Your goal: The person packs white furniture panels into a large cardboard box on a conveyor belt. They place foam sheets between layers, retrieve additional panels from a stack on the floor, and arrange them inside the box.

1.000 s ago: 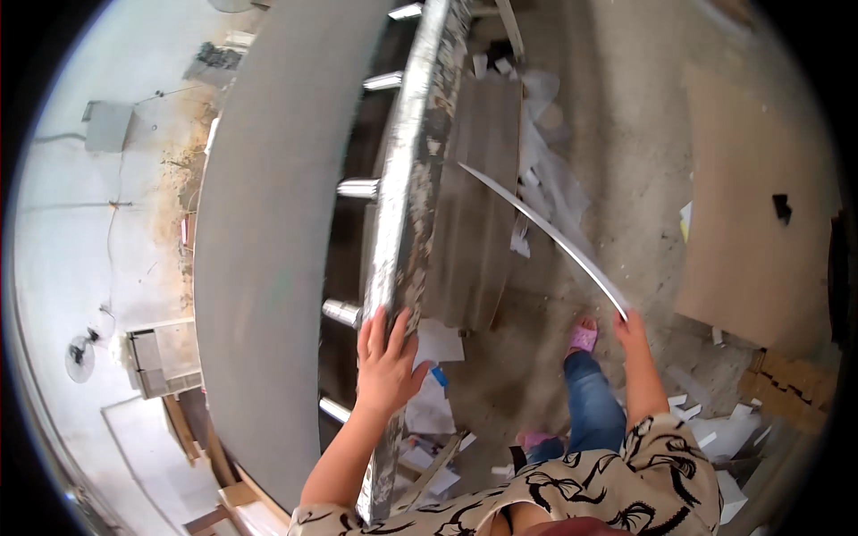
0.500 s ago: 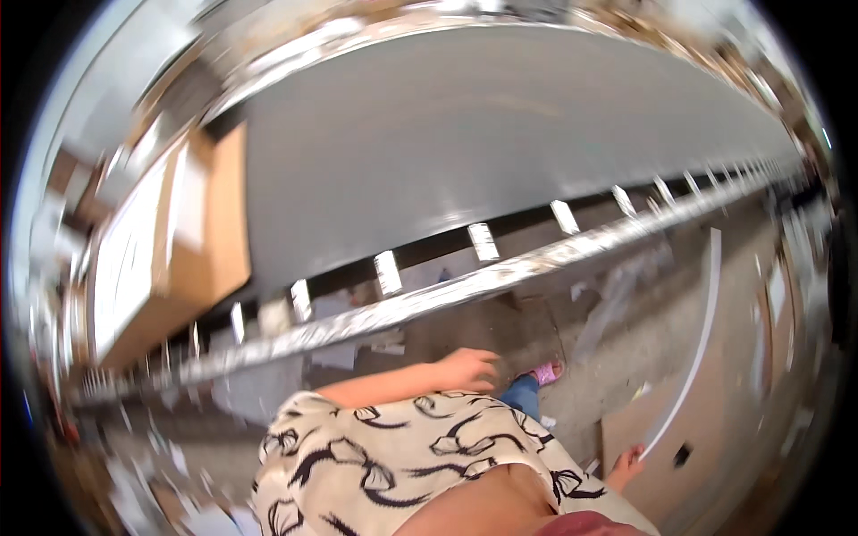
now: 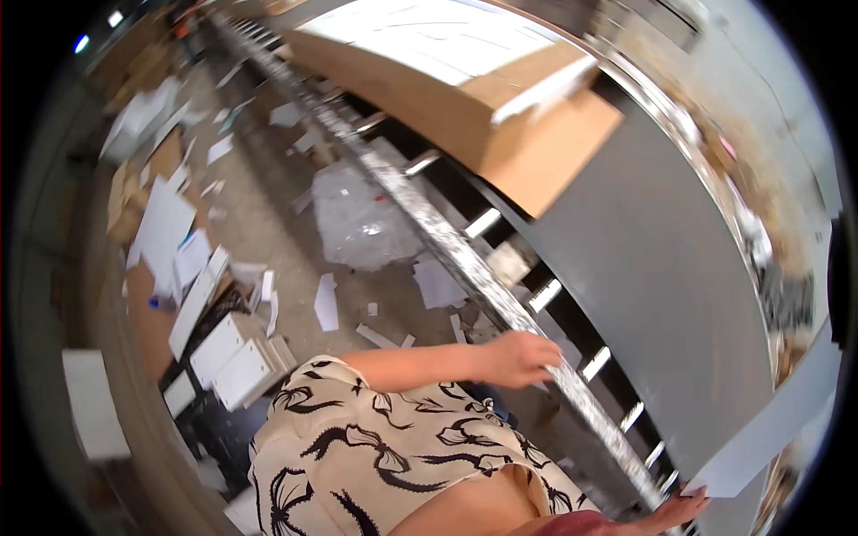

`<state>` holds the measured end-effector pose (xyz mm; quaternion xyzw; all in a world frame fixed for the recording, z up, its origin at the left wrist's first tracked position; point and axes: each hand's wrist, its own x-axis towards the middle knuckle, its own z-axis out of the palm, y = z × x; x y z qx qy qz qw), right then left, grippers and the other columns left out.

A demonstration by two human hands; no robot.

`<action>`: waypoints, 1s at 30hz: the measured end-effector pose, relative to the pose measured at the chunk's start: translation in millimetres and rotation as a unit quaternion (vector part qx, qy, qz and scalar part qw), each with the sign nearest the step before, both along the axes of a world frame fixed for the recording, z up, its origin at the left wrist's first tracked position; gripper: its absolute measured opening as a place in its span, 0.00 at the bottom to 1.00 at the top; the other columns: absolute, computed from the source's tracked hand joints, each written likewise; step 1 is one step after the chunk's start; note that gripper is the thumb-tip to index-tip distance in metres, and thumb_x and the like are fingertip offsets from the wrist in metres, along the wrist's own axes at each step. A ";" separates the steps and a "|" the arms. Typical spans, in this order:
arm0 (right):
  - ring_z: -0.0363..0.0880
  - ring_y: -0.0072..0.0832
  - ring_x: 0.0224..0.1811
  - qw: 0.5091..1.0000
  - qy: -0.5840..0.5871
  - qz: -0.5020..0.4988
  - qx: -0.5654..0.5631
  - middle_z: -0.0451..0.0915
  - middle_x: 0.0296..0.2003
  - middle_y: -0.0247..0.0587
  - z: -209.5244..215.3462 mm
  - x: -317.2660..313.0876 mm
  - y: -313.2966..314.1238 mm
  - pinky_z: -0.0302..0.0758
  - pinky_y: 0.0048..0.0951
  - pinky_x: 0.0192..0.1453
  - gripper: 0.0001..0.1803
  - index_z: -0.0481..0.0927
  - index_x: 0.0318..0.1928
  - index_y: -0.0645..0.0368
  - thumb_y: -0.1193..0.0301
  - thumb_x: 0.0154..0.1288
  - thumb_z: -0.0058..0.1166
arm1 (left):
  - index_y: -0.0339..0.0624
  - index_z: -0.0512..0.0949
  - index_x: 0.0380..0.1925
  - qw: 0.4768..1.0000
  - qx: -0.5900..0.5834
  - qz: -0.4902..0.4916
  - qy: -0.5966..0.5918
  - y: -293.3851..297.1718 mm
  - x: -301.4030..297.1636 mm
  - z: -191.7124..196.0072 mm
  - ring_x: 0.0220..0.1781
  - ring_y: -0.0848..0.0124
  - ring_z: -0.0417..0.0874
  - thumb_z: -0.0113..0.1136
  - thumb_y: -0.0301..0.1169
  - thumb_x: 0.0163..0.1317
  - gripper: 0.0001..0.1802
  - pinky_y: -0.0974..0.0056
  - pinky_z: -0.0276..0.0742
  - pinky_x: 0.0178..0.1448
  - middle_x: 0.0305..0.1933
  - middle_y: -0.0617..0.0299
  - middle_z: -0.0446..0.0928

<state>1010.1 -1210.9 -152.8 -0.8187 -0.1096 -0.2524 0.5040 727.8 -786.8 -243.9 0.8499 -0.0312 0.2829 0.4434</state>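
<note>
My left hand (image 3: 523, 359) is at the near metal rail (image 3: 478, 277) of a conveyor, its fingers curled together. It overlaps the rail in view, and I cannot tell if it touches it. Nothing shows in that hand. At the lower right, my right hand (image 3: 675, 514) grips the near end of a long, pale, flat panel (image 3: 760, 442). The panel reaches up and away over the grey belt (image 3: 652, 241). Further up the conveyor lies a large cardboard box (image 3: 402, 76) with a white sheet on top and an open flap towards me.
Left of the rail, the floor (image 3: 268, 192) is littered with white scraps and a clear plastic bag (image 3: 362, 214). A stack of white boards (image 3: 241, 362) and loose panels lies at the left. Far off, a person (image 3: 183, 31) stands near the conveyor's end.
My view has swung left along the conveyor. The panel, seen edge-on as a thin strip before, now shows its face and extends over the belt. My left hand has come to the rail, fingers more curled.
</note>
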 end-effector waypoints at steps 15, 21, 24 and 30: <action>0.70 0.20 0.31 0.817 0.278 0.467 0.194 0.73 0.39 0.35 -7.7 7.9 462.0 0.64 0.22 0.24 0.29 0.59 0.62 0.61 0.67 0.62 0.49 | 0.50 0.69 0.53 0.775 0.454 0.367 -0.242 210.6 7.5 189.5 0.59 0.57 0.67 0.56 0.31 0.53 0.24 0.50 0.60 0.62 0.59 0.54 0.65; 0.70 0.17 0.29 0.830 0.277 0.452 0.174 0.75 0.36 0.34 -2.4 -35.7 537.6 0.62 0.19 0.21 0.26 0.61 0.61 0.62 0.68 0.63 0.46 | 0.51 0.61 0.61 0.736 0.590 0.297 -0.149 304.3 -15.0 213.2 0.69 0.64 0.55 0.61 0.27 0.47 0.37 0.54 0.44 0.73 0.64 0.55 0.59; 0.71 0.16 0.29 0.858 0.287 0.400 0.147 0.75 0.36 0.33 14.0 -87.4 581.5 0.63 0.19 0.20 0.25 0.63 0.60 0.61 0.68 0.62 0.46 | 0.51 0.67 0.54 0.729 0.538 0.384 -0.179 411.9 -26.9 193.3 0.67 0.62 0.58 0.54 0.29 0.53 0.25 0.51 0.48 0.70 0.60 0.55 0.63; 0.74 0.19 0.32 0.844 0.271 0.450 0.110 0.75 0.37 0.34 35.8 -142.3 702.0 0.69 0.19 0.23 0.23 0.63 0.58 0.61 0.69 0.63 0.47 | 0.46 0.72 0.48 0.777 0.463 0.420 -0.075 568.5 -84.6 124.6 0.63 0.55 0.63 0.51 0.26 0.52 0.19 0.51 0.55 0.65 0.58 0.53 0.66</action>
